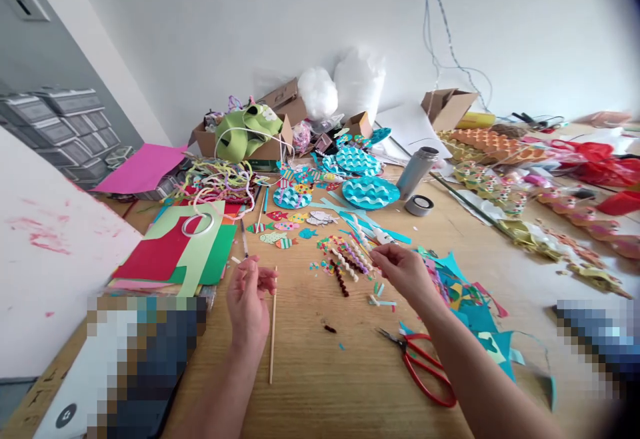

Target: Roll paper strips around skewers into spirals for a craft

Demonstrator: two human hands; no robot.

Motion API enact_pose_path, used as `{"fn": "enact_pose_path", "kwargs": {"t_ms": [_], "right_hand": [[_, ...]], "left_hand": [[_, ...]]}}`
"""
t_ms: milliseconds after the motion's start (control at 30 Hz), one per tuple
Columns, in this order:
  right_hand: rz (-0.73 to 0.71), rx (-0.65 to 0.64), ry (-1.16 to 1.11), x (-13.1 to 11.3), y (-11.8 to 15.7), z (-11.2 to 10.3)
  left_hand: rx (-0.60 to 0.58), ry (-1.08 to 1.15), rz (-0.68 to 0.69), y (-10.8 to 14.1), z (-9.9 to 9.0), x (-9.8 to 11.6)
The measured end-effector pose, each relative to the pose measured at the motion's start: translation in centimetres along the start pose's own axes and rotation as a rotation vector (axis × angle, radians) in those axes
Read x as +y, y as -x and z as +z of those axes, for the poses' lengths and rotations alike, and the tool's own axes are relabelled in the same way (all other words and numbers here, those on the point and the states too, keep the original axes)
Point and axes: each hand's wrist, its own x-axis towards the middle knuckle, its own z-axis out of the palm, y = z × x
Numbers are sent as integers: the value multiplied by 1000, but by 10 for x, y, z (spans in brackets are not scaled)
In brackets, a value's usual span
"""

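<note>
The left hand [250,286] has its fingers bent loosely; whether it grips something, I cannot tell. The wooden stick [272,339] lies at its five o'clock, the top partly hidden by the fingers. The right hand [397,266] has fingertips pinched together, but what is between them is unclear. At its nine o'clock are the twisted strips [345,262], and at six the red-handled scissors [427,372]. Between the forearms the desk [325,386] is mostly open; its near edge is cut off.
</note>
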Motion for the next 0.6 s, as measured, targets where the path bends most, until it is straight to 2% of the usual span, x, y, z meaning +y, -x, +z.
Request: {"fn": "enact_pose_path", "kwargs": {"t_ms": [100, 200, 400, 600], "right_hand": [[63, -63, 161, 18, -11, -11], [116, -132, 236, 28, -21, -19], [113, -160, 207, 39, -32, -25], [158, -141, 118, 46, -31, -19]], "left_hand": [[145, 66, 82, -5, -5, 12], [220, 130, 134, -10, -12, 27], [225, 185, 176, -13, -18, 44], [217, 105, 96, -18, -19, 36]]}}
